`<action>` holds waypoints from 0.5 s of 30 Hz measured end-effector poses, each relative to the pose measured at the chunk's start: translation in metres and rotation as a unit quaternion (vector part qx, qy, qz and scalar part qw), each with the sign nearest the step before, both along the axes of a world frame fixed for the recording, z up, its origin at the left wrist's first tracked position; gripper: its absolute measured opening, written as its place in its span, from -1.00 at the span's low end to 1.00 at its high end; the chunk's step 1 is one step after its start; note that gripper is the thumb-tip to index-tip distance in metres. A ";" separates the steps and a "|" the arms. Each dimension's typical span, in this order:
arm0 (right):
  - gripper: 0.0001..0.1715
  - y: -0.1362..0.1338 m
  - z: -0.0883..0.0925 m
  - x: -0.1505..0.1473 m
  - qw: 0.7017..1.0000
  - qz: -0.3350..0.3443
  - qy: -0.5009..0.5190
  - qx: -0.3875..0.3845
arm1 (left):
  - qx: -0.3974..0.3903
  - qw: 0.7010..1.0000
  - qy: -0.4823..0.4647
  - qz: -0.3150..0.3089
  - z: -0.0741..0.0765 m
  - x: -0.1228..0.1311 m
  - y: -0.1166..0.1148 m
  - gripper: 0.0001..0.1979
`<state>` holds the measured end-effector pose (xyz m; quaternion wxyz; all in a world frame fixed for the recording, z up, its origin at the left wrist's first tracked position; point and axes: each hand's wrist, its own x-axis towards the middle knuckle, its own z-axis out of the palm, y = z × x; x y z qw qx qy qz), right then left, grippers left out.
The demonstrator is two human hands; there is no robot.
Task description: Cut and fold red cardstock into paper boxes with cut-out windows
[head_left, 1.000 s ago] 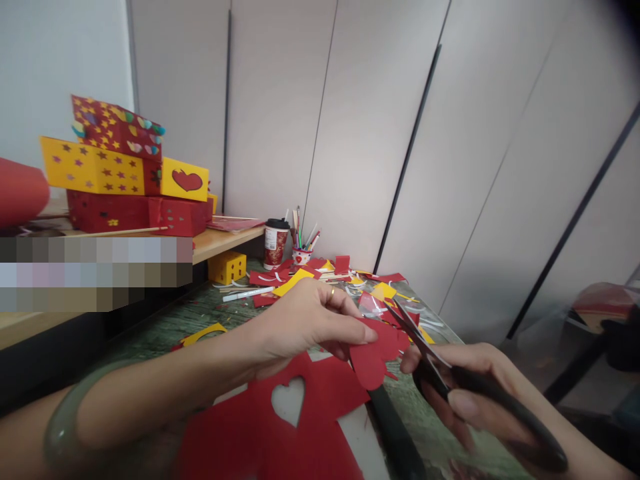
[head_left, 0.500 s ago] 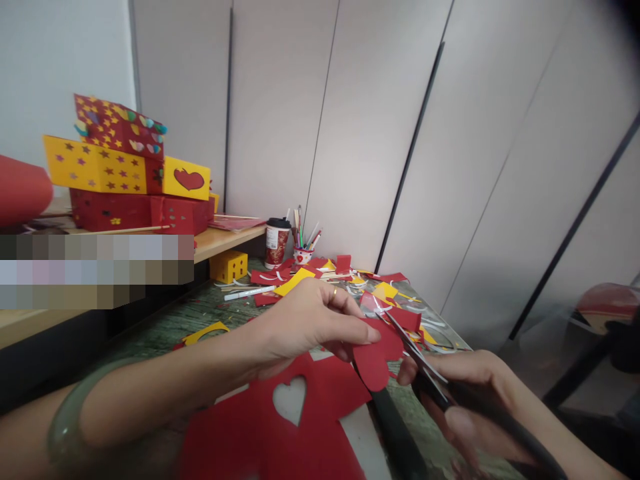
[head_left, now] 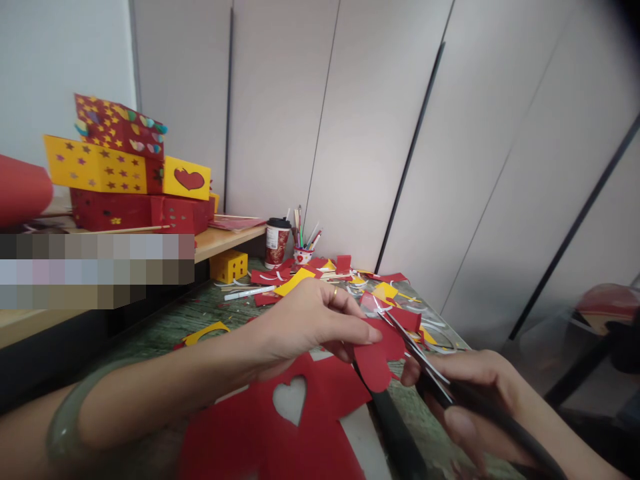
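Note:
My left hand (head_left: 320,317) pinches a red paper heart (head_left: 376,367) between thumb and fingers, its rounded lobes pointing toward the right and down. In my right hand (head_left: 465,400) is a pair of black-handled scissors (head_left: 417,357). Their blades lie beside the heart's right edge, pointing up and to the left; whether they touch the paper I cannot tell. Below the left hand lies a large red paper piece (head_left: 315,427) with a heart-shaped hole, showing something pale underneath. A black bar-like thing (head_left: 395,427) lies beside it, partly hidden.
Red, yellow and white paper scraps (head_left: 395,313) litter the green table (head_left: 165,340). Behind stand a lidded paper cup (head_left: 277,243) and a pen holder (head_left: 303,256). Decorated red and yellow boxes (head_left: 125,170) are stacked on a wooden shelf (head_left: 233,238) at left. A yellow box (head_left: 230,267) sits below it.
The red heart has shifted very slightly to the right in my left hand. My right hand and the scissors have moved only a touch.

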<state>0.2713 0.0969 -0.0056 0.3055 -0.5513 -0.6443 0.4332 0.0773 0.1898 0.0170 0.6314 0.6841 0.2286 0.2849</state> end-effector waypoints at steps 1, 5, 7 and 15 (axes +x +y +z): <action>-0.51 -0.001 0.000 0.000 1.000 -0.010 -0.010 -0.001 | 0.002 1.000 -0.002 -0.001 0.000 0.000 0.000 -0.92; -0.46 -0.001 0.003 -0.001 0.999 -0.027 -0.031 0.001 | 0.005 1.000 -0.007 -0.006 0.000 0.000 0.001 -0.92; -0.49 -0.001 0.003 -0.002 0.999 -0.025 -0.031 -0.003 | 0.003 1.000 -0.005 -0.004 0.000 0.000 0.001 -0.92; -0.67 -0.001 -0.004 0.006 0.995 -0.040 -0.058 0.074 | -0.009 1.000 -0.001 0.002 -0.001 0.000 0.001 -0.91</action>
